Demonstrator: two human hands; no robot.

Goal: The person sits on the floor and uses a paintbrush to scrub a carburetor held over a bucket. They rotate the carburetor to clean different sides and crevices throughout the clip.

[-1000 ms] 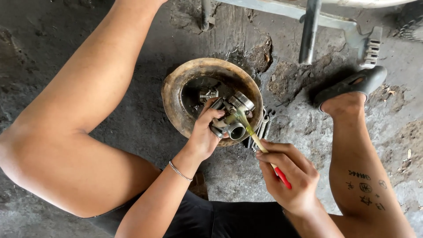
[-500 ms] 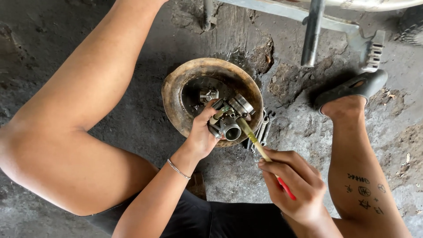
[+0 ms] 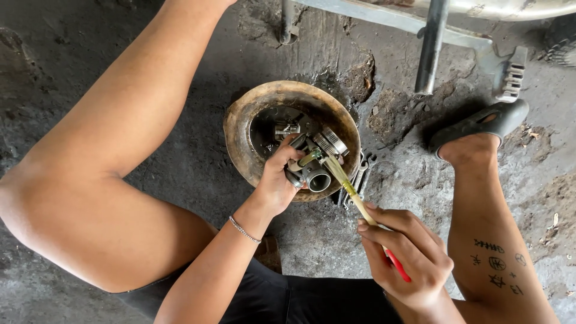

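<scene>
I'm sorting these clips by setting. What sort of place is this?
Probably a roadside or backyard motorcycle repair spot. The person squats on stained, cracked concrete floor; the left hand holds a small metal engine part over a grimy bowl, with spanners beside it and a footpeg above.

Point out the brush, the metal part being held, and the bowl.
brush [image 3: 351, 193]: head view, on its yellowish handle above the right hand.
metal part [image 3: 317, 179]: head view, on its round open throat beside the left hand's fingers.
bowl [image 3: 235, 129]: head view, on its rusty left rim.
</scene>
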